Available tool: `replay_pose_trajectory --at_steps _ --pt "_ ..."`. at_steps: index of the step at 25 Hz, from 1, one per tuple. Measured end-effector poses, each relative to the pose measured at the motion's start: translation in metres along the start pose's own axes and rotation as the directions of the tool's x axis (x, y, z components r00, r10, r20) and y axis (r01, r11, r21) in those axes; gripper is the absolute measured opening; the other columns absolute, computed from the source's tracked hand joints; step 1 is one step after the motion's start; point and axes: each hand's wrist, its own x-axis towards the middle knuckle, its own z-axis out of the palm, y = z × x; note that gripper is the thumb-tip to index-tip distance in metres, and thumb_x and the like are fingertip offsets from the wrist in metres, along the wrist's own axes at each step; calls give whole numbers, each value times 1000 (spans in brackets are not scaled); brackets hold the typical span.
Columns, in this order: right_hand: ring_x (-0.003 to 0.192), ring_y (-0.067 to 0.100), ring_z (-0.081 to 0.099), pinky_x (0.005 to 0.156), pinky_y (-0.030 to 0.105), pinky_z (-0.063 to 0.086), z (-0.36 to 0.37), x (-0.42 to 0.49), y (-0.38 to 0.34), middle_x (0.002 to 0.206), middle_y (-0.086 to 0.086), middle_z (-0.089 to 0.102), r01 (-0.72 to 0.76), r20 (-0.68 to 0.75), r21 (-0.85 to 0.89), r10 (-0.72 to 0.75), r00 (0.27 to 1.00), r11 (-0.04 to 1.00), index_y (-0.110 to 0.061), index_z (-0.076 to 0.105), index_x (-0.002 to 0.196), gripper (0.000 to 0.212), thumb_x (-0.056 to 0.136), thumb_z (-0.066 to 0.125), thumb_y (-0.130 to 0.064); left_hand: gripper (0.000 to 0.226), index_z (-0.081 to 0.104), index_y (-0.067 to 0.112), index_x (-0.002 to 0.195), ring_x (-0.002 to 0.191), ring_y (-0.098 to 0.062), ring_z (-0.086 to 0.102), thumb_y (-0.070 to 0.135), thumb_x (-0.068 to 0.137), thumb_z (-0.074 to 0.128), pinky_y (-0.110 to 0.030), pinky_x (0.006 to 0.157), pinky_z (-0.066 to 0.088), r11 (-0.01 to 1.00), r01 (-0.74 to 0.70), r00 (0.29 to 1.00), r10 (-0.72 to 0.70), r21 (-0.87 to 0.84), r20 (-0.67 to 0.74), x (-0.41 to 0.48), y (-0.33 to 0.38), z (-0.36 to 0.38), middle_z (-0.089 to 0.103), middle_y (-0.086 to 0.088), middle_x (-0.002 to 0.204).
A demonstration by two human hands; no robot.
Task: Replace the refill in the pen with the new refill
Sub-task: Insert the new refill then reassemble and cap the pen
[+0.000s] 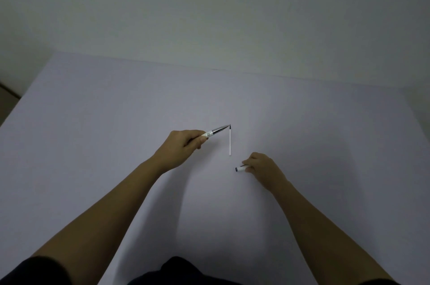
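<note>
My left hand (183, 145) is closed around a white pen (215, 132) whose silver tip end points up and to the right. A thin white refill (230, 142) with a dark tip lies lengthwise on the table just right of the pen's tip, its dark end farthest from me. My right hand (263, 165) rests on the table nearer to me and grips a short white pen part (240, 169) with a dark end that sticks out to the left of the fingers.
A pale lavender table (116, 145) fills most of the view, with a plain light wall (209, 5) behind its far edge. Dark clothing (181, 270) shows at the bottom of the frame.
</note>
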Motion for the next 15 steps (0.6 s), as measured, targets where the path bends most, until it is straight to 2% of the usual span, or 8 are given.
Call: replay_pose_trajectory --at_steps 5,8,10,12,15 --pt "92 30 59 72 30 37 -5 -11 -4 97 13 65 -64 -59 123 71 996 990 -8 64 97 14 85 59 -14 28 66 13 89 53 -6 43 31 96 45 -14 53 37 1000 1 1000 -1 6 23 -4 0 1 61 0 69" --pt "85 28 60 76 34 44 -28 -8 -19 92 13 66 23 -242 228 34 970 974 -8 64 96 12 87 59 -13 28 64 16 81 51 -2 46 32 95 46 -10 52 37 997 6 997 -12 75 80 -6 -3 -2 58 7 66" --pt "84 25 59 77 34 46 -48 -5 -32 91 13 66 105 -309 253 -22 951 962 -7 63 96 12 87 58 -11 27 60 30 73 49 -2 45 32 95 46 -10 50 36 996 2 994 -12 94 105 -7 -2 -3 61 5 69" --pt "82 21 57 76 26 44 -63 -3 -43 92 12 65 165 -342 249 -72 937 954 -7 63 97 12 86 58 -9 33 53 39 63 49 -1 45 32 95 46 -11 50 35 995 -10 994 -1 95 106 -8 1 -5 60 6 68" --pt "81 14 53 73 8 37 -73 -3 -54 92 9 65 220 -381 229 -120 917 948 -6 63 97 12 86 58 -7 36 49 42 61 50 2 46 31 95 46 -9 51 36 995 -22 996 12 102 92 -10 6 -6 60 7 68"
